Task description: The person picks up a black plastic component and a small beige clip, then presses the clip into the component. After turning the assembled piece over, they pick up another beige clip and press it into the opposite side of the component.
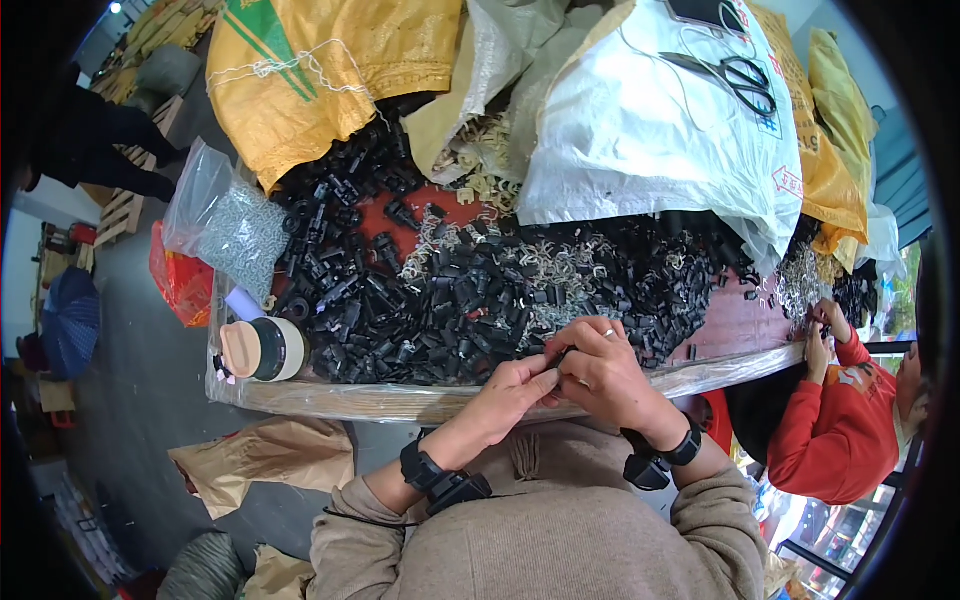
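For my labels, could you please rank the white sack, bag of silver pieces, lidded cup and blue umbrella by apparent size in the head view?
1. White sack
2. Bag of silver pieces
3. Lidded cup and blue umbrella: too alike to rank

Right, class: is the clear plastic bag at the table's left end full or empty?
Partly full: small silvery pieces fill the right of the clear plastic bag, leaving its upper left slack.
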`<state>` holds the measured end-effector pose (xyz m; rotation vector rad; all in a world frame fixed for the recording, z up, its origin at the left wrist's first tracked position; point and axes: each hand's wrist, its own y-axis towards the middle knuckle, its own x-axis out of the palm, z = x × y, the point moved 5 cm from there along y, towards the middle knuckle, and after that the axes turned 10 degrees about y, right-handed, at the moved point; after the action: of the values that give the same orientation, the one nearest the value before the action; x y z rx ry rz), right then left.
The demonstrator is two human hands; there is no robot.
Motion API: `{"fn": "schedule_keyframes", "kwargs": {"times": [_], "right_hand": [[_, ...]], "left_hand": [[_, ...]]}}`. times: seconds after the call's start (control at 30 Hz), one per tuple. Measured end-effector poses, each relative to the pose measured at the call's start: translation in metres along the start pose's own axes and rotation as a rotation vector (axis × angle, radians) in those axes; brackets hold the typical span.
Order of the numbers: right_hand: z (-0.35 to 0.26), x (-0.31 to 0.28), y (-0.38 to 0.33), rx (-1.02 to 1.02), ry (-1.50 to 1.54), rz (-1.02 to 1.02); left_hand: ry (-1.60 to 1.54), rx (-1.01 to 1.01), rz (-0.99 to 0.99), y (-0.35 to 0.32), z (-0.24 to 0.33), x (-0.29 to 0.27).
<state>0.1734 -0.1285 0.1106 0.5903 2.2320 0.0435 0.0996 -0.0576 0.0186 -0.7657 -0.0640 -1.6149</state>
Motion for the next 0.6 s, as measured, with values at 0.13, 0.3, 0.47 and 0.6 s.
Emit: {"fn": "schedule_keyframes", "kwargs": {"times": [0.13, 0.3, 0.47, 0.6], "right_hand": [[0.006, 0.009, 0.013, 0.021, 0.043, -0.082], [0.007, 0.017, 0.028, -0.003, 0.050, -0.147], [0.012, 0.020, 0.041, -0.009, 0.056, -0.145], [0.018, 0.022, 0.049, 0.007, 0.162, -0.160]], "left_hand": [[-0.080, -0.071, 0.080, -0.002, -0.002, -0.011], [-0.133, -0.058, 0.068, -0.005, 0.001, -0.022], [-0.239, -0.009, 0.051, -0.003, 0.013, -0.034], [-0.361, 0.001, 0.063, -0.004, 0.012, -0.040]]}}
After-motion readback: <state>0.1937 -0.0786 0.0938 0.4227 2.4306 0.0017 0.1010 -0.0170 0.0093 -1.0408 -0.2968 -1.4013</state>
